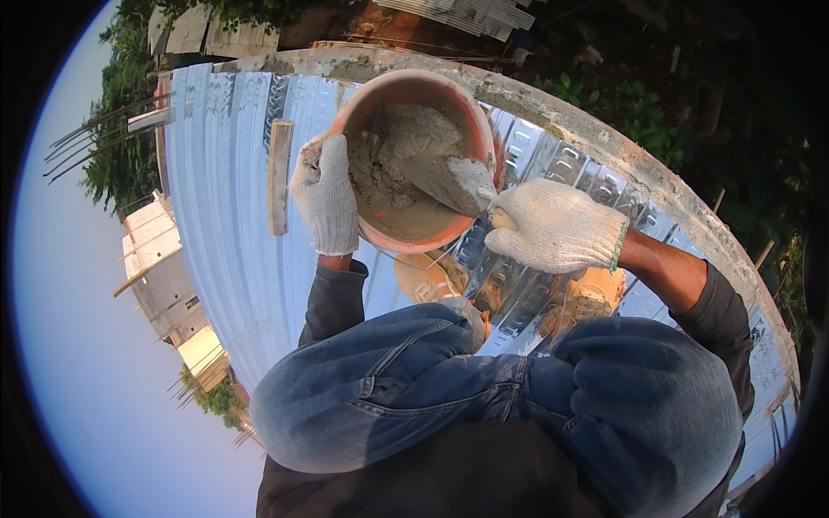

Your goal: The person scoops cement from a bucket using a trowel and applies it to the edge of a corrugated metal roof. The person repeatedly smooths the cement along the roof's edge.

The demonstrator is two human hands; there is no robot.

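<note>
An orange-red bucket (484, 129), its rim smeared with grey, is in front of me above my shoes. Wet grey mortar (414, 129) lies inside it. My left hand (328, 194), in a white knit glove, grips the bucket's left rim with the thumb on top. My right hand (553, 224), gloved the same way, is closed around the handle of a trowel (449, 181). The trowel's blade, coated with mortar, reaches into the bucket over its right side. Most of the handle is hidden in my fist. A thin wire bail (432, 259) hangs below the bucket.
I squat on ribbed, shiny metal decking (233, 173). A short wooden piece (279, 177) lies left of the bucket. A rough concrete edge (596, 147) curves along the far and right sides, with a drop and plants beyond. Rebar ends (104, 129) stick out far left.
</note>
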